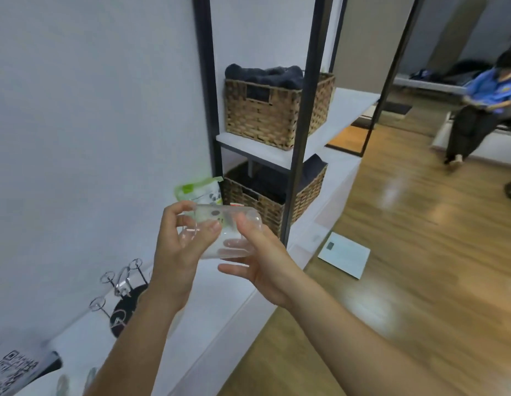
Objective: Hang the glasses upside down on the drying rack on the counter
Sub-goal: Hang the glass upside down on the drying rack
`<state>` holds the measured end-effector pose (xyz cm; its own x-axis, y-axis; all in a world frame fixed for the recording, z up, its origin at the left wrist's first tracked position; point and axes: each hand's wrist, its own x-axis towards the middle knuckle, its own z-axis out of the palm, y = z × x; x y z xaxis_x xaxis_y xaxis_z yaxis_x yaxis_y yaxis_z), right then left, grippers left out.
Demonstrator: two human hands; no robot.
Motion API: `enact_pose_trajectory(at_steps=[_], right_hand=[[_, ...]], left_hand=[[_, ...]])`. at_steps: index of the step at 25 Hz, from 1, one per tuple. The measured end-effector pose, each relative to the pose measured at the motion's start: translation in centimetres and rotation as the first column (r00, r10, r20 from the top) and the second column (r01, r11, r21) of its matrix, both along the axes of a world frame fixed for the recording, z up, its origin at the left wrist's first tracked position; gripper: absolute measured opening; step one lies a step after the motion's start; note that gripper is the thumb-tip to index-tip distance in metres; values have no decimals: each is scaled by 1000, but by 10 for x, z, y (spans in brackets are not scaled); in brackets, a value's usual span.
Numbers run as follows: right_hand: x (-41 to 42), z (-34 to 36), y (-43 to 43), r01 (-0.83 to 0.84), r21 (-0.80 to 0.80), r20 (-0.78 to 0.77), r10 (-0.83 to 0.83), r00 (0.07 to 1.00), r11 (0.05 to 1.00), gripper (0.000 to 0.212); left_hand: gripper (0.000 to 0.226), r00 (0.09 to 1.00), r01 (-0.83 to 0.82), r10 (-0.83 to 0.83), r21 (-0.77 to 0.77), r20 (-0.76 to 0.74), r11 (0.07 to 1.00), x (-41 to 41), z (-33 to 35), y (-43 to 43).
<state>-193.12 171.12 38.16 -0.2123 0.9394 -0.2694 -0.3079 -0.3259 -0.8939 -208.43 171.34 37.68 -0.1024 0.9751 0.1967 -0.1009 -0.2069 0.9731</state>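
right now i've got both arms stretched forward over the white counter (220,307), with a clear glass (225,232) held in the air between my two hands. my left hand (177,252) comes in from the left, wrist bent a little, thumb and fingers curled around the near-left side of the glass. my right hand (260,258) meets it from the right, thumb laid along the top of the glass and the fingers cupped underneath, so both hands are closed on it. the glass lies tilted, roughly on its side, and i cannot tell which end is the rim. below my left forearm the wire drying rack (119,290) stands on the counter near the wall, its looped prongs bare. past the glass a green-and-white packet (200,191) leans by a black-framed shelf holding two wicker baskets (274,110). a white scale (344,257) lies on the wooden floor.
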Motion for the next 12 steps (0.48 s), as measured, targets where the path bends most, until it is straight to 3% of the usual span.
enact_pose_trajectory(at_steps=[4,6,12], right_hand=[[3,0,63,67,33,82,-69,994,997,59],[2,-5,88,72,53,110,-77,991,996,55],[-48,-33,181,-96,137,338,44,940,986,72]], left_hand=[[63,1000,4,-4,-7,-29,1000,0,-10,51],[59,999,11,-13,-50,-47,999,-4,-18,67],[58,963,-142,95,-178,-252,974,-52,-45,122]])
